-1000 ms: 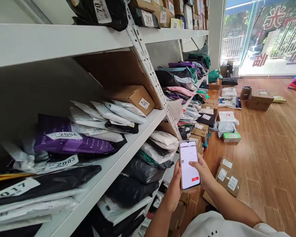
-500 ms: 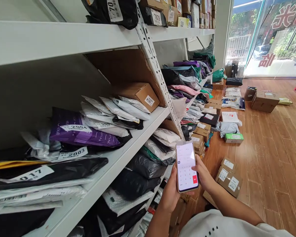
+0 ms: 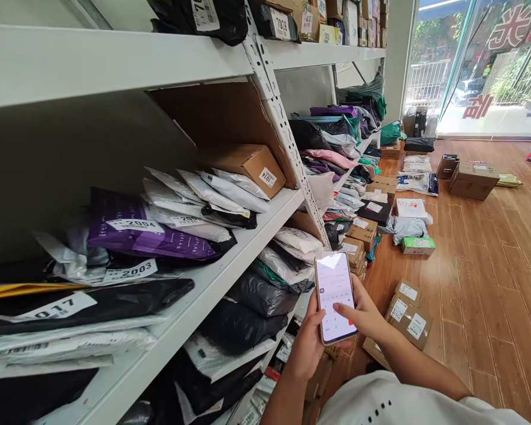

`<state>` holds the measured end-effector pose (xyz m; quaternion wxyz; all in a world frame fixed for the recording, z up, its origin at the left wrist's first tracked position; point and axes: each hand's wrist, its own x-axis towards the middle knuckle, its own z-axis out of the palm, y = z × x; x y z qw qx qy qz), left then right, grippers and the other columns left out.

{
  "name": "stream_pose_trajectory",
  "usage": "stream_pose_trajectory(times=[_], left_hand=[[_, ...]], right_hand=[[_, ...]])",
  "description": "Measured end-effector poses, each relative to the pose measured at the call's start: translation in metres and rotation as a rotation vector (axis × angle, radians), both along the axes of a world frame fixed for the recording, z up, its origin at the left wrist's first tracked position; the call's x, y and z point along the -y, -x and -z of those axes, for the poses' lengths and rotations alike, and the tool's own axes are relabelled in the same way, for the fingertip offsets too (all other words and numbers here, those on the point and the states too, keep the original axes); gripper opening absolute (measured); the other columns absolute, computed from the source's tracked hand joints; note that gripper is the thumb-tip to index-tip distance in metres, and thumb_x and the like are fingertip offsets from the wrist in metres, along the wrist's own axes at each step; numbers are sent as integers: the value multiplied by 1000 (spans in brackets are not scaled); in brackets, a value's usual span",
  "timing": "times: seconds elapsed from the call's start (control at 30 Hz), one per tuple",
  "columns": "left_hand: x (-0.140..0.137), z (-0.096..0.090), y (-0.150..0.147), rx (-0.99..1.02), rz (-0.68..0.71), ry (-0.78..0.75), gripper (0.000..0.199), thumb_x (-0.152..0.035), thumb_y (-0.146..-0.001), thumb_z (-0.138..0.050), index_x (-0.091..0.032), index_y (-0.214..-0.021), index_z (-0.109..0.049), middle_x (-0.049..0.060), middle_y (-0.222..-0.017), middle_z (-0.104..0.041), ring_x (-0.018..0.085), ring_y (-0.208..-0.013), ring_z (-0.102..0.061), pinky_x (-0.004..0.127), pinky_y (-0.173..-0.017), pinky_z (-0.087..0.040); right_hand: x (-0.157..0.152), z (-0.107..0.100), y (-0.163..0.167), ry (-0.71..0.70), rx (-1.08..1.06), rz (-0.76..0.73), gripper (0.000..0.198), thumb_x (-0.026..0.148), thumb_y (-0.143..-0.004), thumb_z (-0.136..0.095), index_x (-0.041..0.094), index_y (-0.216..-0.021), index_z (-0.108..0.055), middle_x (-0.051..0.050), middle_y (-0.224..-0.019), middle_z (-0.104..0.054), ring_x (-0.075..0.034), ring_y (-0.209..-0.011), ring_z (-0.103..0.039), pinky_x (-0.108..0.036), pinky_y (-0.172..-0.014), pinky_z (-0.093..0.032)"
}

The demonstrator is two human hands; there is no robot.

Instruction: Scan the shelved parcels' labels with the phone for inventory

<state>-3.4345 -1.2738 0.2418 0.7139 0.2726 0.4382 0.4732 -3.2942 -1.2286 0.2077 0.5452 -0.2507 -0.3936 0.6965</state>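
A smartphone [image 3: 335, 277] is held upright in front of my body, its lit screen showing a number keypad with a red key at the lower right. My left hand [image 3: 307, 342] grips its left edge, the thumb lying at the screen's lower left. Around the right edge wraps my right hand [image 3: 363, 313], its thumb over the middle of the keypad. Fingers behind the phone are mostly hidden. Left of the hands, a white shelf [image 3: 230, 260] carries a purple parcel bag [image 3: 146, 230] labelled 2004, several white mailers [image 3: 212, 192] and a brown box [image 3: 250, 165].
A perforated upright post [image 3: 287, 136] divides the shelving. Below the shelf lie stacked dark bags [image 3: 243, 324]. On the wooden floor [image 3: 482, 283] stand taped cartons [image 3: 407, 316], a green box [image 3: 418, 245] and a larger carton [image 3: 474, 180]. Glass doors [image 3: 491, 71] are at the far end.
My right thumb has moved left across the keypad, now partly covering the red key. My left thumb has come onto the screen's lower left. The view has shifted slightly.
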Motion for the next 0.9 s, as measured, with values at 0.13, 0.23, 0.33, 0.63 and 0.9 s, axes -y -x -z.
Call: stream_pose_trajectory(times=[0.13,0.23,0.33,0.63,0.9], left_hand=[[3,5,14,9,65,-5,81,-39,-90,-61,-44,-161,-22,6,-153,-52,30,-116,-64,40,-77,-64],[2,15,23,2,110,-24,91,-25,-83,-59,-44,-161,-19,5,-152,-53,29,-107,-66,35,-68,-63],[1,30,24,-1,87,-63,112,-16,-69,-59,-41,-163,-5,5,-146,-58,26,-96,-68,30,-61,-59],[0,47,26,119,75,-137,117,-15,-64,-59,-42,-162,-1,0,-151,-55,27,-117,-63,31,-79,-58],[4,13,31,120,128,-69,88,-41,-84,-66,-43,-161,-23,2,-158,-47,33,-139,-49,44,-101,-57]], right_hand=[[1,-5,-9,-3,-65,-141,69,15,-60,-61,28,-127,-56,2,-114,-73,-22,-95,-65,-32,-79,-50],[2,-7,-13,-10,-48,-178,66,17,-61,-59,28,-127,-59,1,-119,-72,-24,-101,-64,-32,-81,-49],[2,-4,-12,-17,-52,-157,68,18,-60,-58,26,-127,-60,0,-122,-71,-25,-107,-61,-34,-87,-48],[5,0,-4,-40,-34,-128,60,23,-74,-66,28,-133,-55,0,-120,-72,-22,-101,-63,-33,-86,-49],[10,4,1,-129,-8,-191,86,32,-68,-88,27,-143,-46,-5,-130,-67,-24,-110,-63,-36,-93,-50]])
